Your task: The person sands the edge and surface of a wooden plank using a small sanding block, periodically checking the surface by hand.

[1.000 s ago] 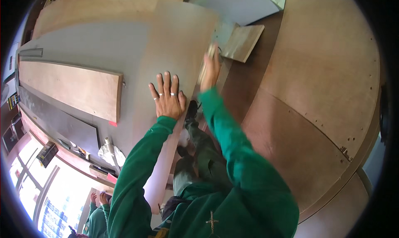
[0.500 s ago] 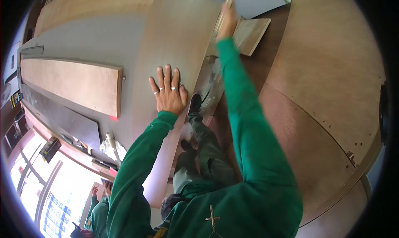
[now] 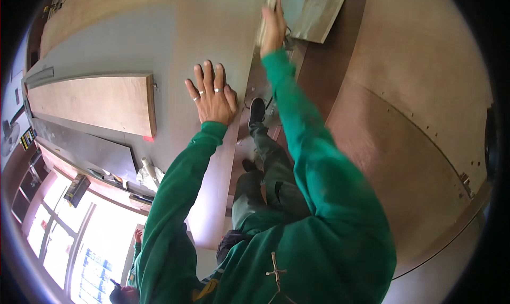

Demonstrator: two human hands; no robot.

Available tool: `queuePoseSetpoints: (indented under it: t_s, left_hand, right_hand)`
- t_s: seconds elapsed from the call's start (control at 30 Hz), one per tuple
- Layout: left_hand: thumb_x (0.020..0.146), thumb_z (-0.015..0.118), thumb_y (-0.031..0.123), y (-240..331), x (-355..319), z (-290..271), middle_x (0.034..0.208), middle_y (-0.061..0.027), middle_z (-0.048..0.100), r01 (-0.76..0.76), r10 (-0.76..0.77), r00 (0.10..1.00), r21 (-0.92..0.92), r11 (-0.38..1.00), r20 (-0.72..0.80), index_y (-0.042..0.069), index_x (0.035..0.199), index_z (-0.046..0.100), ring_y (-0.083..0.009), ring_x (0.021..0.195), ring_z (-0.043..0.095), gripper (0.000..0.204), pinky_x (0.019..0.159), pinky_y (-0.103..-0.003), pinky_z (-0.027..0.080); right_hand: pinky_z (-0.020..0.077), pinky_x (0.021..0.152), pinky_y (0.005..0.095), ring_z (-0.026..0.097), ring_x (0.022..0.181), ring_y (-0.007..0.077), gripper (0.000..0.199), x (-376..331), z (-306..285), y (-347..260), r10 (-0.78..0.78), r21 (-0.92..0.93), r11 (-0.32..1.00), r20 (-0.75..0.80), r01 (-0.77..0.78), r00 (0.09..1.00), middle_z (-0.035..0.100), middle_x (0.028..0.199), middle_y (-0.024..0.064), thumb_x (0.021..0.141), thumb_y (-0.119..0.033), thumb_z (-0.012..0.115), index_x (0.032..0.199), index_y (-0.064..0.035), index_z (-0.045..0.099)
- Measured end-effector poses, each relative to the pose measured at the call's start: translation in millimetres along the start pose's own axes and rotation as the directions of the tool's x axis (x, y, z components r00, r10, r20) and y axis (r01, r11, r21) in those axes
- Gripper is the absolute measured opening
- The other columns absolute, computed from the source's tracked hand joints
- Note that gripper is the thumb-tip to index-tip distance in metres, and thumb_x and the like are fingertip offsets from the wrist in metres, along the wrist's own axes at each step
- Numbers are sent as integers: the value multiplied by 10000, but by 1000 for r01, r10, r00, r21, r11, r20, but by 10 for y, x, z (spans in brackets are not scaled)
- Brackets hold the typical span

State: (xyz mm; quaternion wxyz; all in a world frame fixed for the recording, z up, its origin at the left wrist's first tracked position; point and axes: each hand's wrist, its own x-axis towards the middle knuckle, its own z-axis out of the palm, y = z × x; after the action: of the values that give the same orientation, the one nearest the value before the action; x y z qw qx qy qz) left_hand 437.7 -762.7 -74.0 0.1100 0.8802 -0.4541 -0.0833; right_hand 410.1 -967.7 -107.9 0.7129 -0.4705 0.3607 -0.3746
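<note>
A long wood-faced panel (image 3: 223, 38) lies under my left hand (image 3: 213, 99), which rests palm down near the panel's right edge. Its fingers are spread, with rings on some of them. My right hand (image 3: 274, 30) is farther out along that same edge, closed round a pale wooden block (image 3: 271, 1). The block runs alongside the panel's edge. Motion blur and my fingers hide part of it, so I cannot tell whether anything covers its face.
A thick wooden board (image 3: 93, 102) lies on the grey surface to the left. Beyond my right hand a small wooden piece (image 3: 319, 18) sticks out. A large brown board (image 3: 409, 107) fills the right side. Another person (image 3: 127, 293) is at the lower left, near bright windows.
My right hand and the block have shifted left in view and slightly up, blurred. My left hand stays flat on the panel. The whole view has shifted somewhat.
</note>
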Motion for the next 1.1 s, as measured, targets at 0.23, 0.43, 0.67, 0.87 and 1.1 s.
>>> queuePoseSetpoints:
  t_s: [0.23,0.43,0.67,0.87,1.1]
  left_hand:
    - [861,410,189,-8,-31,-11,1511,-149,252,46,-46,999,61,997,6,91,1422,341,-340,1429,125,574,1136,-541,-7]
    - [867,399,193,51,-24,64,1512,-152,254,14,-13,1000,42,999,-20,87,1422,345,-334,1429,136,568,1139,-533,4]
    - [869,393,201,-7,-53,47,1512,-149,253,35,-32,998,60,998,-56,101,1425,340,-341,1425,146,567,1137,-543,28]
    - [854,410,200,21,-102,83,1502,-154,265,-1,2,999,21,1000,-39,98,1411,358,-355,1421,145,569,1130,-566,34]
    - [859,400,195,22,-53,37,1499,-153,279,38,-35,997,51,998,-63,98,1411,367,-344,1420,161,561,1134,-552,37]
  right_hand:
    - [181,1135,395,241,1397,280,637,-2236,28,483,131,-153,977,-118,-148,984,304,1486,184,873,-127,491,1459,-21,267]
    - [232,1111,387,293,1367,288,636,-731,5,205,33,-31,999,-102,-37,994,318,1477,180,870,-156,512,1456,-43,291]
    - [176,1138,389,236,1397,290,654,-2505,4,426,210,-243,942,-107,-230,972,267,1503,178,874,-150,533,1458,-23,269]
    - [202,1126,392,262,1383,298,638,-848,-55,220,61,-43,997,-96,-65,993,258,1504,195,892,-196,527,1454,-19,281]
    - [158,1140,414,212,1406,315,648,-2406,55,409,183,-170,965,-123,-202,975,251,1507,197,882,-146,505,1453,20,247]
